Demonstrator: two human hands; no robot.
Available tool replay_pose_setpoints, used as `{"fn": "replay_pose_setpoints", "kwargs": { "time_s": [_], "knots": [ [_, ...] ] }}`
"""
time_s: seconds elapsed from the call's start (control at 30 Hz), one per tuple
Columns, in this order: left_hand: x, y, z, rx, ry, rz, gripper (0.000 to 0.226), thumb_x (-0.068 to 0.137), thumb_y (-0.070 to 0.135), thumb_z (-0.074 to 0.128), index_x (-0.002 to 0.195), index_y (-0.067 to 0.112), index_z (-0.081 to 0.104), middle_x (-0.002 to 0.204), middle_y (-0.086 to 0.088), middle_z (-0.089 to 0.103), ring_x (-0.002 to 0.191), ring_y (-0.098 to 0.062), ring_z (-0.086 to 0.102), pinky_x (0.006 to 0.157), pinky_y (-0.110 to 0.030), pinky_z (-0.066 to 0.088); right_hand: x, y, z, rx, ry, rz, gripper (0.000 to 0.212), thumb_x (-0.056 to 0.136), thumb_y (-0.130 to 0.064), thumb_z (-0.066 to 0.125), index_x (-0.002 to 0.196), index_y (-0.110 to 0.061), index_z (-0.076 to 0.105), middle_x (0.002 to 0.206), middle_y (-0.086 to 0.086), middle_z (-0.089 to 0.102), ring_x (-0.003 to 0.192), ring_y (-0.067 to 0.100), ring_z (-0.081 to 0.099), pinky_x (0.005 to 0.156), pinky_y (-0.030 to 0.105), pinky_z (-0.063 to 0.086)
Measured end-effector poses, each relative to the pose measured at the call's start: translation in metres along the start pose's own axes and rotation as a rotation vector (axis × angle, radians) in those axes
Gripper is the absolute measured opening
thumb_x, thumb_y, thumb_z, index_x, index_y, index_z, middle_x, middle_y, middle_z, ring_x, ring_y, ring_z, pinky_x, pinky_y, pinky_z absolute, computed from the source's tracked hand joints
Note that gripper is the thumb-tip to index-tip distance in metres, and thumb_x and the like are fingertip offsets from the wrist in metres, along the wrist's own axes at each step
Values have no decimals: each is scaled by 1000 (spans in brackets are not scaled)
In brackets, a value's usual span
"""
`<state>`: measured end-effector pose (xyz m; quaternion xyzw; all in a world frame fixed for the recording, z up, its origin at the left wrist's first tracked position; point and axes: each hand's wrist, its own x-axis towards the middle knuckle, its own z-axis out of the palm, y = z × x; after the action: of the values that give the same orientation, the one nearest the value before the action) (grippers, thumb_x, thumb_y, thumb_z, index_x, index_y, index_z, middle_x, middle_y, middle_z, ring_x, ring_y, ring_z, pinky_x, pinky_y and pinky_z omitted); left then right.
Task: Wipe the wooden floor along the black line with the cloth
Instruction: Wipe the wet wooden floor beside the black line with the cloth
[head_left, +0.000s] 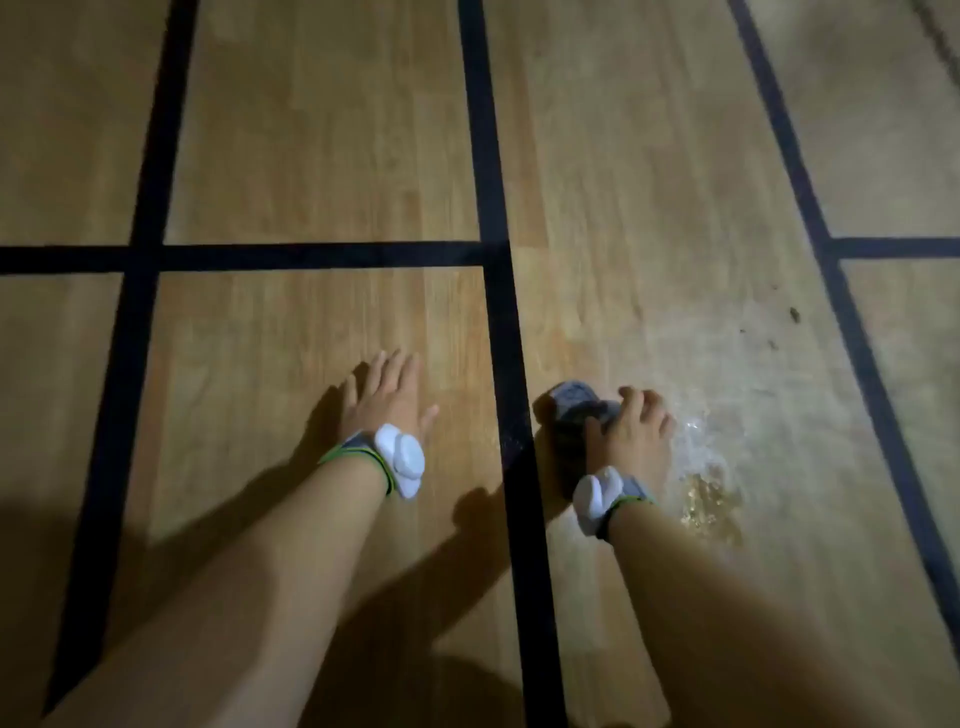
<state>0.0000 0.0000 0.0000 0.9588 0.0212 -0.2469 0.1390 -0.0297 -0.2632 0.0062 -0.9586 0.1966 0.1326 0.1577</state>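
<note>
Here, lower centre of frame: right hand (636, 436) grips grey cloth (574, 402), fingers (631, 400) curled over bunched fabric, pressing it to wooden floor (311, 156) just right of black line (496, 234) running top to bottom through middle. Left hand (387, 397) lies flat on floor left of same line, digits straight, slightly spread, holding nothing. Wet patch (709, 491) glistens beside right hand, toward lower right. Dark specks (795, 314) at mid right. White device (402, 460) strapped on each wrist.

floor: wooden floor (322, 130) | markings: crossing black lines (311, 255) | light: dim, darkest lower left
</note>
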Motion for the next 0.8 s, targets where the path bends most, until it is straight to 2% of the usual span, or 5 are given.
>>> {"fn": "replay_pose_setpoints", "kwargs": {
  "time_s": [0.07,0.23,0.43,0.57,0.8],
  "knots": [
    [3,-5,7,29,-21,4,70,102,45,35,156,20,-1,163,7,-8,150,-15,-10,120,-47,3,-6,-3,21,6,-12,60,53,100,-41,47,147,-19,35,158,14,22,141,35,22,113,45,24],
    [7,-20,21,70,31,40,69,102,45,33,156,21,-4,163,8,-10,149,-13,-13,121,-45,-1,-4,-10,68,-8,-91,152,59,103,-54,19,154,-41,-7,164,2,-14,151,28,-11,120,47,-8],
    [29,-39,26,-11,111,-58,70,102,48,29,155,23,-9,162,8,-15,148,-11,-15,120,-39,-4,33,-36,64,-47,-75,126,61,102,-56,17,154,-39,-10,164,2,-17,150,27,-16,118,52,-12],
    [43,-53,23,-35,212,-71,69,101,50,24,155,23,-8,162,8,-16,148,-11,-16,121,-38,-5,67,-51,58,-136,-80,-14,59,101,-58,17,151,-47,-13,163,-7,-19,149,24,-19,113,60,-16],
    [68,-57,26,-16,299,-85,66,99,56,12,154,28,-11,161,12,-15,147,-8,-18,119,-44,-10,120,-94,52,-49,-79,-98,59,99,-61,24,151,-53,-4,163,-11,-15,149,21,-19,114,60,-17]
  ]
}}
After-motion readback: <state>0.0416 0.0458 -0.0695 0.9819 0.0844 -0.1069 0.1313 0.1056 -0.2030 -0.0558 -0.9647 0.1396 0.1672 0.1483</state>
